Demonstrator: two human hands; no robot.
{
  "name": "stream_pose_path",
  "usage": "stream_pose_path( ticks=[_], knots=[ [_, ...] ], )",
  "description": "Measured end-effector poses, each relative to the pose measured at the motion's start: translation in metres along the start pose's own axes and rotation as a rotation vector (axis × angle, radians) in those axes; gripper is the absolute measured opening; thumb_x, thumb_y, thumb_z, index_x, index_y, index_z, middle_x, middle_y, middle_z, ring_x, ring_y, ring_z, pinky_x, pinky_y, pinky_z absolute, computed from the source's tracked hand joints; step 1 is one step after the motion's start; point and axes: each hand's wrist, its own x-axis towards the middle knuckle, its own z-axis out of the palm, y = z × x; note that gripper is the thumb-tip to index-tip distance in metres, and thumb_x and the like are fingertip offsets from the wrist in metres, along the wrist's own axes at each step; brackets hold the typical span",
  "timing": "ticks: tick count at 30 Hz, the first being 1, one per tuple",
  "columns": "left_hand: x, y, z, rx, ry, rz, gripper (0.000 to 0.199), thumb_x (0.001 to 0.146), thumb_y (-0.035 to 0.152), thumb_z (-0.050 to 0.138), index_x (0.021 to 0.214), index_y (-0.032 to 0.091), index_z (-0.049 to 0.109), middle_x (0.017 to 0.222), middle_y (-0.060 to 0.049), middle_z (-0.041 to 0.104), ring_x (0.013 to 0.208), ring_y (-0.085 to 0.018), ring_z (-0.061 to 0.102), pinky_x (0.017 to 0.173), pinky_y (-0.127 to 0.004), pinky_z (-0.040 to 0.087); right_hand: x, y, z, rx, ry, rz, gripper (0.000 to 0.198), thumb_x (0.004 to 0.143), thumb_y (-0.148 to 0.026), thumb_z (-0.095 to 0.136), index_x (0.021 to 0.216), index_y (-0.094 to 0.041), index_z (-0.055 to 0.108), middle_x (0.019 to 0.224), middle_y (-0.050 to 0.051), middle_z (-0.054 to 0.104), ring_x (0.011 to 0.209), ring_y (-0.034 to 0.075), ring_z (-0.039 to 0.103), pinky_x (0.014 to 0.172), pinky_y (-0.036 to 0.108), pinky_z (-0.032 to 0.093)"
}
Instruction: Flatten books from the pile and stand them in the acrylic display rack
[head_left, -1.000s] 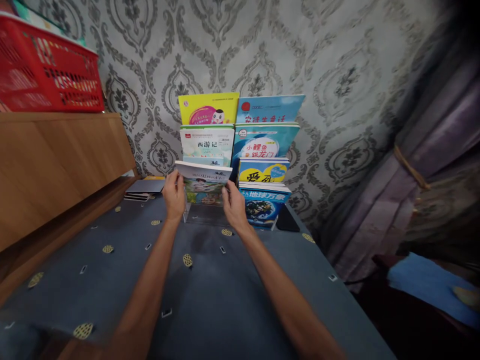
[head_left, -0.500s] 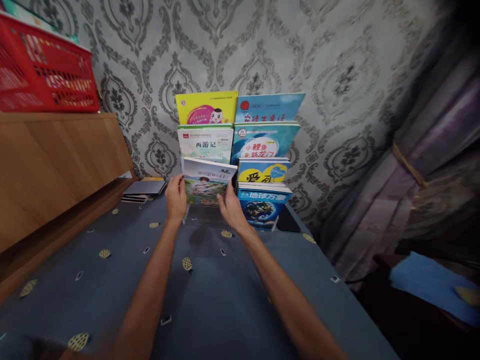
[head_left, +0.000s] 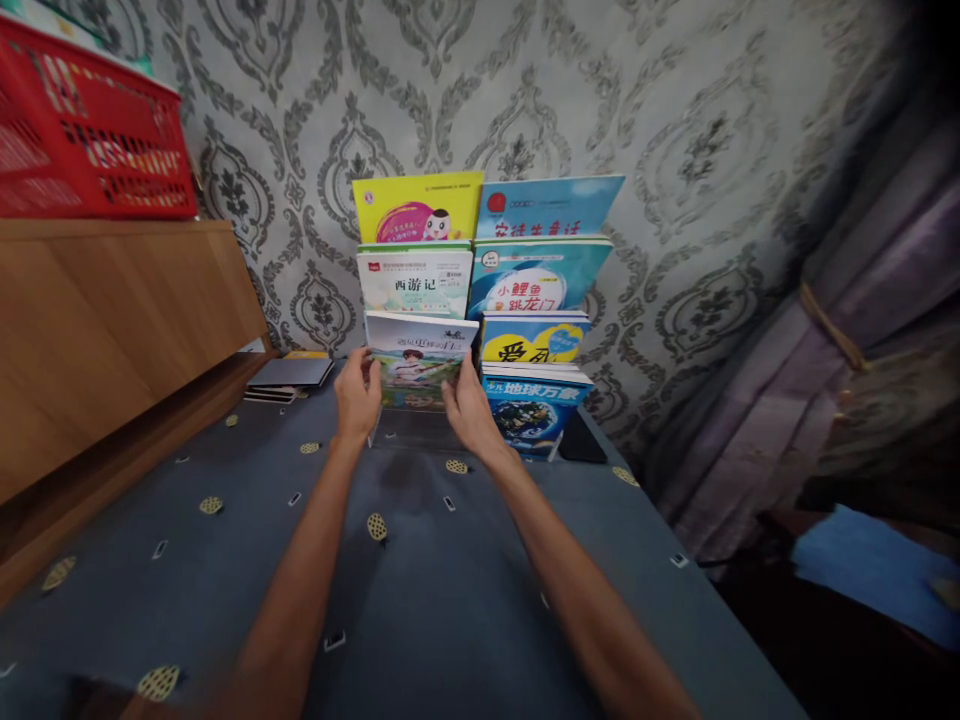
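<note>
A paperback book (head_left: 421,362) with a figure in a green landscape on its cover leans in the left column of a clear stepped book stand (head_left: 416,430). My left hand (head_left: 357,395) is closed on the book's left edge, and my right hand (head_left: 471,408) grips its right edge. Behind it stand a pale green book (head_left: 416,283) and a yellow book (head_left: 416,208). In the right column are a light blue book (head_left: 551,208), a teal book (head_left: 540,275), a yellow and blue book (head_left: 532,340) and a dark blue book with a globe (head_left: 532,410).
A wooden cabinet (head_left: 112,330) with a red basket (head_left: 97,130) borders the left side. Thin books (head_left: 291,372) lie stacked beside it. A dark flat object (head_left: 581,440) rests right of the stand. A purple curtain (head_left: 780,400) hangs at right, near a blue cloth (head_left: 877,570).
The view has shifted slightly. Both hands stay at the sides of the same book, which sits almost as before, with the right hand's fingers a little straighter along its edge.
</note>
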Motion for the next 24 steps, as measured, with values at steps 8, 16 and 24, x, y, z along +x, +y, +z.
stream_pose_path(
  ticks=[8,16,24],
  knots=[
    [-0.003,-0.008,0.002,0.123,-0.035,-0.047,0.016,0.096,0.028,0.047,0.097,0.019,0.061,0.088,-0.007,0.069,0.084,-0.022,0.065,0.079,-0.032,0.049,-0.003,0.012,0.014,-0.009,-0.052,0.04,0.077,0.097,-0.032,0.042,0.16,-0.004,0.008,0.157,0.027,0.037,0.143,0.036,0.043,0.116,0.058,0.037],
    [-0.008,-0.008,0.006,0.142,-0.028,-0.053,0.028,0.095,0.024,0.049,0.121,0.017,0.056,0.099,-0.011,0.066,0.093,-0.025,0.064,0.086,-0.036,0.05,-0.006,0.014,0.02,-0.023,-0.072,0.073,0.073,0.096,-0.032,0.041,0.158,0.0,0.019,0.155,0.028,0.04,0.143,0.034,0.044,0.119,0.054,0.035],
    [-0.008,-0.003,0.013,0.217,0.004,-0.035,0.042,0.098,0.026,0.042,0.137,0.013,0.048,0.124,-0.021,0.061,0.12,-0.033,0.058,0.099,-0.046,0.046,-0.008,0.014,0.025,-0.035,-0.046,0.06,0.072,0.096,-0.033,0.04,0.157,-0.001,0.019,0.153,0.027,0.043,0.142,0.034,0.044,0.119,0.055,0.035]
  ],
)
